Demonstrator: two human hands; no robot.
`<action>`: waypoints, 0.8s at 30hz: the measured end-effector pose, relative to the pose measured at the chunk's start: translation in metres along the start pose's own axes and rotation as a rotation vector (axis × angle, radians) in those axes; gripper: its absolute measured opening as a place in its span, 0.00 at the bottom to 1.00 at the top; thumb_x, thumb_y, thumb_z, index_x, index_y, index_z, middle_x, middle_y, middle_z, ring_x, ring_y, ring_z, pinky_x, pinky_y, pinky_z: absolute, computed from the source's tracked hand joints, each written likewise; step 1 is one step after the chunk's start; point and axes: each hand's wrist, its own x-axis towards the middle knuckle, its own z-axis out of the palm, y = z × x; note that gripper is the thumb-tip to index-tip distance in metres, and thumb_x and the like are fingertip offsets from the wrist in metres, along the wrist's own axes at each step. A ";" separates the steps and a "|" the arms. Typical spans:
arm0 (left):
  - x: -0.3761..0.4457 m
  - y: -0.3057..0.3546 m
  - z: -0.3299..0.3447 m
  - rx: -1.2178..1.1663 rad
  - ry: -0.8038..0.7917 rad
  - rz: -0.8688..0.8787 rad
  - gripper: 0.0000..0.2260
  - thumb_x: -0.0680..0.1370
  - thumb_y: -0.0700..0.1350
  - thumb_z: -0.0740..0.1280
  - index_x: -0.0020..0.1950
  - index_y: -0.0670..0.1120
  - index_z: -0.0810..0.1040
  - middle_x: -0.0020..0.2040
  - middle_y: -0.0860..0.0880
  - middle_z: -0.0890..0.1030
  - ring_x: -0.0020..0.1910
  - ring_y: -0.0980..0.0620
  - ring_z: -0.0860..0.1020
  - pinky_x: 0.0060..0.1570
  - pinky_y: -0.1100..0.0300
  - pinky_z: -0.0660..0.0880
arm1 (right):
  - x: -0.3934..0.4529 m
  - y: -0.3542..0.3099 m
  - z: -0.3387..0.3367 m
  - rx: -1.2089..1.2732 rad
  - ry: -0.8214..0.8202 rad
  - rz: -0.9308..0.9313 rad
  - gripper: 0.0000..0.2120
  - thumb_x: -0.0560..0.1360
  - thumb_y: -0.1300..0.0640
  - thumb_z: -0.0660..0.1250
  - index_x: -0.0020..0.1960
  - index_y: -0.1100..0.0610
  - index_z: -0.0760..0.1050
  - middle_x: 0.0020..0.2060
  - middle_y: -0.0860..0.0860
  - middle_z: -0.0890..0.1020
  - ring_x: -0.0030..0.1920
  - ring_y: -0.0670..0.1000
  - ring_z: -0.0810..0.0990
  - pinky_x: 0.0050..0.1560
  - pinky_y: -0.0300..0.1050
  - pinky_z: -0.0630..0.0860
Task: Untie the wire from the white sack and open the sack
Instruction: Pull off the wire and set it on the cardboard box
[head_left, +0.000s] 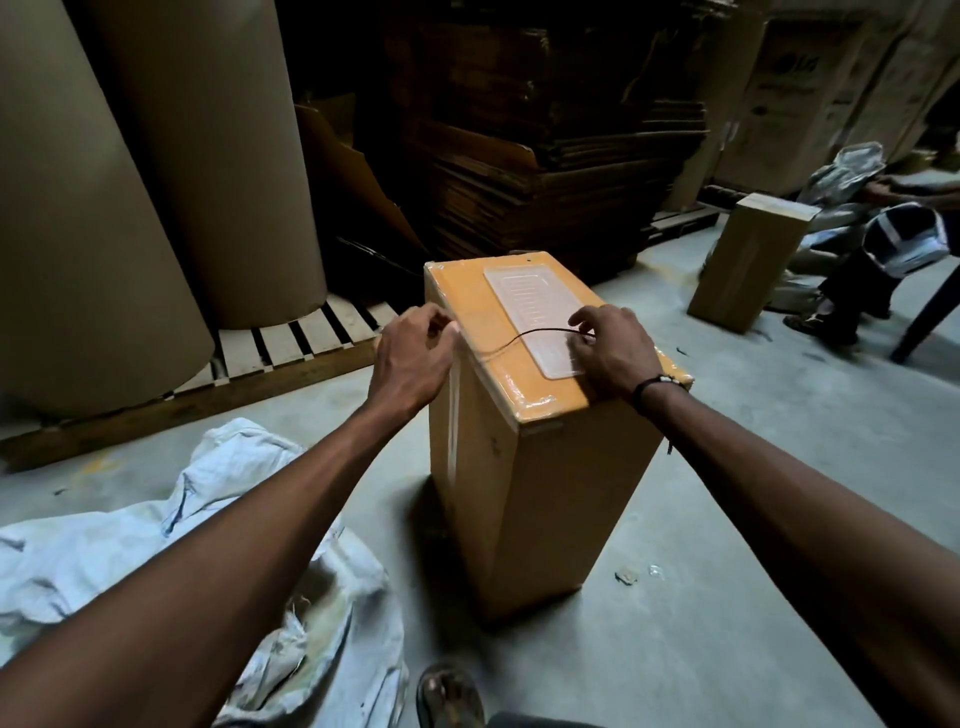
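Observation:
A thin dark wire (524, 335) stretches between my two hands above the top of an upright cardboard box (524, 467). My left hand (415, 353) pinches the wire's left end at the box's left top edge. My right hand (610, 348) pinches the right end over a clear plastic tray (530, 306) that lies on the box top. The white sack (104, 551) lies crumpled on the floor at the lower left, partly hidden under my left forearm, with its frayed mouth (322, 587) gaping toward the box.
Huge brown paper rolls (130, 182) stand on a wooden pallet (291, 343) at the left. Stacks of flat cardboard (519, 156) fill the back. A second box (748, 260) and a crouched person (852, 270) are at the right. My sandalled foot (449, 696) is below.

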 end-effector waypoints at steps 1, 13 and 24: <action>-0.002 0.001 -0.001 -0.020 0.001 -0.006 0.10 0.81 0.51 0.65 0.56 0.47 0.81 0.52 0.48 0.84 0.52 0.50 0.81 0.56 0.44 0.79 | 0.004 -0.001 -0.001 -0.025 -0.003 0.006 0.11 0.81 0.54 0.69 0.61 0.56 0.83 0.56 0.54 0.85 0.57 0.56 0.81 0.54 0.52 0.80; 0.011 0.020 0.024 -0.150 0.006 -0.026 0.10 0.81 0.44 0.64 0.61 0.45 0.78 0.58 0.47 0.82 0.56 0.50 0.80 0.50 0.59 0.75 | 0.044 0.008 -0.001 0.132 0.078 0.273 0.04 0.68 0.64 0.79 0.41 0.59 0.85 0.38 0.55 0.86 0.40 0.56 0.87 0.44 0.55 0.87; -0.014 0.001 0.013 -0.236 0.001 -0.062 0.07 0.83 0.45 0.64 0.60 0.47 0.78 0.56 0.50 0.82 0.56 0.52 0.80 0.53 0.56 0.78 | 0.016 -0.005 -0.014 0.276 0.250 0.218 0.11 0.74 0.59 0.73 0.56 0.61 0.84 0.45 0.55 0.87 0.45 0.53 0.85 0.50 0.54 0.86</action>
